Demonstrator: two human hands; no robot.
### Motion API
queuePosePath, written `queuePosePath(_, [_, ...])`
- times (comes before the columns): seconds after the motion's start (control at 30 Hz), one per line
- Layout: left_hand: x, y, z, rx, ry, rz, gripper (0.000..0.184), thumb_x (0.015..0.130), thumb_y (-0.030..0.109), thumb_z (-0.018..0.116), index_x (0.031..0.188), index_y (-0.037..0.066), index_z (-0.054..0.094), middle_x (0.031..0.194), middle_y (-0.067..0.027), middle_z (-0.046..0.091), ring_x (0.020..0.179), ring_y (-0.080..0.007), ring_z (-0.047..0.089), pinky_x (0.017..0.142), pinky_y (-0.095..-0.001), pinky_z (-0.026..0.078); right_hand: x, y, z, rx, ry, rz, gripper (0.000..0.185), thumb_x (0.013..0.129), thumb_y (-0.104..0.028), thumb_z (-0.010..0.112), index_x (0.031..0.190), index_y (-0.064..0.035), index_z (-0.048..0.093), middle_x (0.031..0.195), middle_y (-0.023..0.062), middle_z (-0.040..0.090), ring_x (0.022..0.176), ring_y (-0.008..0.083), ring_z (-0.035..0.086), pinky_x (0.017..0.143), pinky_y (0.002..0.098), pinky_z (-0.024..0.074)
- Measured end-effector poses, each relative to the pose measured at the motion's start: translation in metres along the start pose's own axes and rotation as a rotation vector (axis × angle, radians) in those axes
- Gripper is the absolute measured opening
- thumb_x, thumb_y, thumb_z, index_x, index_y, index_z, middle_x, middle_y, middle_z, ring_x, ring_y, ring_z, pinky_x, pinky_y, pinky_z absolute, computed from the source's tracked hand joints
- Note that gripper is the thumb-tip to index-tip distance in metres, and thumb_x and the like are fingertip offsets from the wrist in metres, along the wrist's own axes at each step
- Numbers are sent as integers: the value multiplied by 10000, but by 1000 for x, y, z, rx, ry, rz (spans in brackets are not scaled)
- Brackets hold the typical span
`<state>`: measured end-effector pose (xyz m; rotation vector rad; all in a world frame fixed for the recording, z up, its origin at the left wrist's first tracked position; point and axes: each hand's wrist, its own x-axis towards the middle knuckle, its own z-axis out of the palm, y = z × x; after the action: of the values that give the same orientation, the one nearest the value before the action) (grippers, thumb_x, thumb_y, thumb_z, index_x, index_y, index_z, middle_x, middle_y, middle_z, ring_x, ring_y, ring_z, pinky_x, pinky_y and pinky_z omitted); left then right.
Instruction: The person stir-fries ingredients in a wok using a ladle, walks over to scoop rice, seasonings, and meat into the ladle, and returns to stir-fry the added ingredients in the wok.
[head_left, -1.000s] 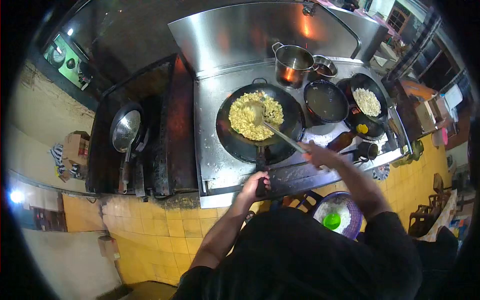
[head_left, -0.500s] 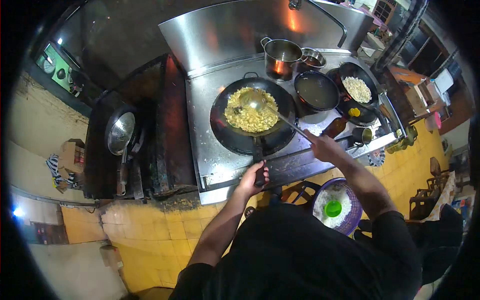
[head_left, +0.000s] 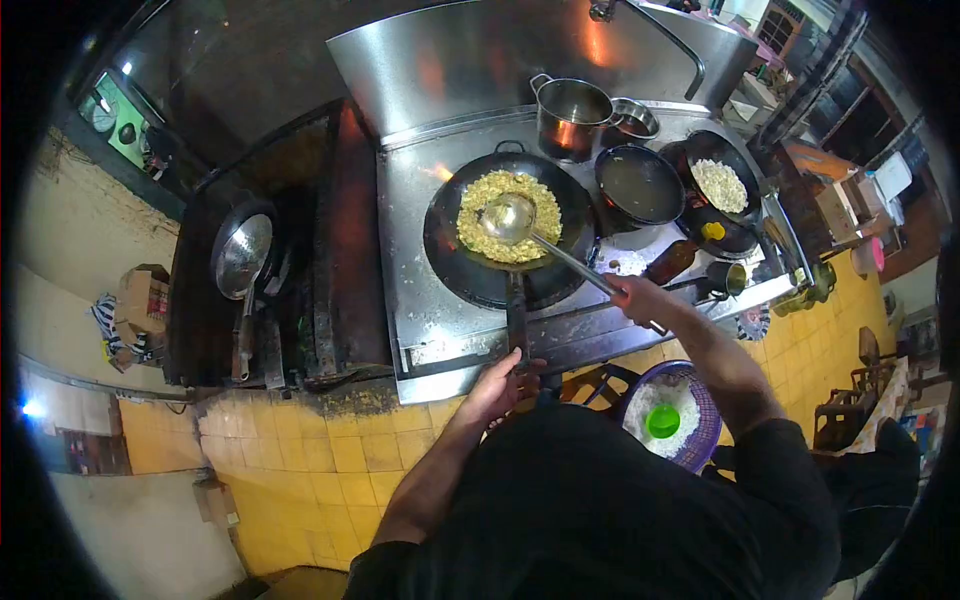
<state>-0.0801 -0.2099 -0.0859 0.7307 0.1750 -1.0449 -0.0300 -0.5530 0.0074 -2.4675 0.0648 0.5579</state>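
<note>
A black wok [head_left: 456, 275] sits on the steel stove, a layer of yellow fried rice [head_left: 485, 192] spread over its bottom. My right hand [head_left: 645, 302] is closed around the shaft of a metal ladle [head_left: 570, 262]. The ladle's round bowl rests on the rice, partly covering it. My left hand [head_left: 492, 388] is at the near end of the wok's handle [head_left: 516, 310]. Its thumb is stretched out beside the handle tip and the fingers are loosely apart, not wrapped round it. Whether the fingers touch the handle's underside is hidden.
Right of the wok stand a dark pan of liquid [head_left: 640, 185], a tall pot [head_left: 573, 118], a wok with pale pieces [head_left: 720, 187], a brown bottle [head_left: 672, 262] and a metal cup [head_left: 726, 277]. A purple basket [head_left: 712, 425] of white rice is below. Another wok [head_left: 243, 255] lies left.
The ladle's bowl has lowered onto the rice, and the rice looks flatter and more evenly spread. My left hand has loosened from the handle and slid toward me.
</note>
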Motion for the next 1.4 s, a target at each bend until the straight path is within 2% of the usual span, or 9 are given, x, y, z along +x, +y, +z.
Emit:
queuePosePath(0.07, [4, -1, -3, 29, -38, -2, 362, 1021, 462, 457, 1296, 232, 507, 1247, -49, 600, 1022, -189, 539, 911, -448, 415, -6, -14, -17, -143, 65, -164, 486, 926, -103, 500, 1408, -161, 464, 784, 202, 648, 599, 294, 659, 517, 422, 494])
queuePosePath(0.13, [3, -1, -1, 13, -10, 0, 365, 1022, 455, 460, 1307, 232, 504, 1248, -55, 600, 1020, -192, 543, 907, -445, 421, -19, -24, -27, -45, 2, 54, 494, 923, -102, 513, 1411, -159, 466, 765, 200, 650, 606, 295, 664, 520, 426, 494])
queuePosePath(0.27, [-2, 1, 8, -62, 12, -23, 395, 1020, 440, 473, 1356, 233, 483, 1252, -67, 600, 1017, -195, 556, 902, -439, 434, -26, 23, -29, -120, 4, -156, 506, 918, -115, 535, 1416, -169, 465, 722, 209, 651, 624, 311, 671, 574, 432, 515])
queuePosePath(0.57, [5, 0, -3, -58, 1, -34, 410, 1018, 444, 472, 1356, 212, 501, 1233, -58, 621, 1022, -198, 565, 893, -428, 442, -28, 34, -45, -284, 160, -217, 521, 881, -98, 531, 1394, -66, 447, 857, 288, 663, 819, 469, 655, 723, 537, 510])
queuePosePath(0.87, [5, 8, 3, -99, -1, -18, 362, 1017, 413, 482, 1240, 143, 569, 1205, -76, 631, 1005, -195, 579, 886, -429, 443, -12, -10, -22, -55, 44, 2, 467, 904, -160, 558, 1365, -118, 492, 864, 259, 672, 811, 434, 674, 700, 499, 517])
queuePosePath(1.07, [5, 4, -2, -140, -1, 8, 354, 1016, 404, 491, 1242, 142, 568, 1196, -88, 635, 992, -199, 587, 884, -434, 445, -48, 2, -56, -174, -20, -226, 443, 925, -141, 546, 1361, -84, 490, 879, 239, 673, 804, 405, 680, 684, 455, 522])
queuePosePath(1.23, [5, 7, 5, -177, 27, -11, 349, 1013, 391, 507, 1229, 123, 565, 1162, -99, 648, 962, -206, 611, 823, -404, 482, -72, -5, -49, -174, -15, 7, 447, 905, -108, 562, 1347, -78, 498, 937, 252, 670, 882, 411, 673, 722, 475, 523])
queuePosePath(1.33, [13, 8, -1, -196, 38, -51, 342, 1014, 387, 511, 1196, 103, 570, 1120, -111, 656, 918, -222, 625, 761, -387, 523, -42, 27, -42, -203, 207, -343, 425, 885, -89, 550, 1309, -80, 526, 942, 263, 671, 868, 444, 662, 711, 515, 522])
queuePosePath(1.4, [16, 9, -3, -167, 17, -30, 360, 1023, 392, 482, 1163, 73, 576, 1112, -128, 657, 918, -232, 626, 771, -390, 531, -7, 27, -29, -225, 203, -167, 535, 856, -93, 576, 1377, -67, 459, 976, 273, 665, 907, 438, 657, 757, 505, 522])
